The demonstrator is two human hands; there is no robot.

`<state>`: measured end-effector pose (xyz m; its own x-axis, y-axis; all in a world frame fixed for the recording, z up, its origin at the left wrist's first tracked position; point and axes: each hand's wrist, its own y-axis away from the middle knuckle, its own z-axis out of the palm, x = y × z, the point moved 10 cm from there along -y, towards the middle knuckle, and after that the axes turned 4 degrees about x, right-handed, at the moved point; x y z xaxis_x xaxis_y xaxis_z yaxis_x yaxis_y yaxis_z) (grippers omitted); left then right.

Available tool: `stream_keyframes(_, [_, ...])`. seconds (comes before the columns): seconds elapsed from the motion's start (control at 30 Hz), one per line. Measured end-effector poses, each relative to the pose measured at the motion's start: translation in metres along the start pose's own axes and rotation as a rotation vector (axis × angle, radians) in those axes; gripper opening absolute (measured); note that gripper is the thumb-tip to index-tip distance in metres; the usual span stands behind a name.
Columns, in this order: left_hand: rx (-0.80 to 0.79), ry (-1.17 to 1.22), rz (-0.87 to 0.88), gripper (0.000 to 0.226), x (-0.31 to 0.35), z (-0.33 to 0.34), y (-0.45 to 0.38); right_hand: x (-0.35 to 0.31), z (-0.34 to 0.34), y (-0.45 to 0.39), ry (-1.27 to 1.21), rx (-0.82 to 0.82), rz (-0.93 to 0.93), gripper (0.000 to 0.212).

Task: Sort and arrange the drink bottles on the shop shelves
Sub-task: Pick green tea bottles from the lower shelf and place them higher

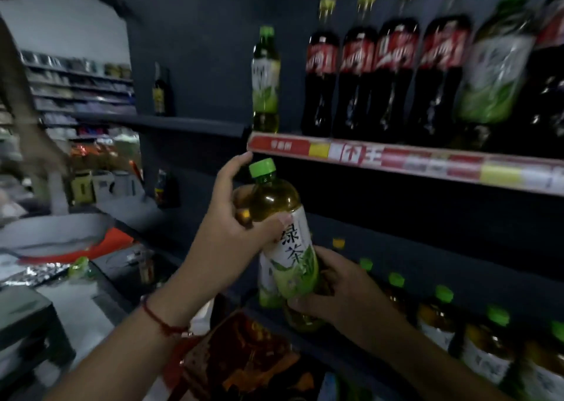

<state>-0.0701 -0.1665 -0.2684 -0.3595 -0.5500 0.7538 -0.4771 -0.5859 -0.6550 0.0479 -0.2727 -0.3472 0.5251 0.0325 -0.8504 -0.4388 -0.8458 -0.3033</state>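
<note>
A green tea bottle (283,232) with a green cap and a white-green label is held upright in front of the shelves. My left hand (232,226) grips its upper body, thumb across the front. My right hand (338,287) grips its lower part from the right. A second green tea bottle (268,287) shows just behind the held one, partly hidden. On the upper shelf (396,159) stand a lone green tea bottle (265,80), several cola bottles (360,71) and another green tea bottle (497,65). The lower shelf carries a row of green-capped tea bottles (439,315).
A dark shelf unit (189,123) to the left holds a small dark bottle (160,90). Lower left are a counter (91,306) with a white basin (52,229) and foil. A red-orange snack bag (241,358) lies below my hands. Distant shop shelving (79,95) fills the left background.
</note>
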Motion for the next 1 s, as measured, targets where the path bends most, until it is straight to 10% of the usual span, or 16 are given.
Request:
stream_keyframes(0.3, [-0.048,-0.721,0.319,0.101,0.091,0.009,-0.105,-0.107,-0.066,-0.075,0.037,0.344,-0.202,0.053])
stream_keyframes(0.67, [-0.053,-0.41,0.344,0.097,0.077,-0.004,-0.225,-0.175,-0.09,-0.18,0.569,0.266,-0.246,0.052])
stream_keyframes(1.0, [-0.14,-0.439,0.381,0.098,0.047,0.011,-0.293,-0.298,-0.163,-0.254,1.192,0.56,-0.472,0.062])
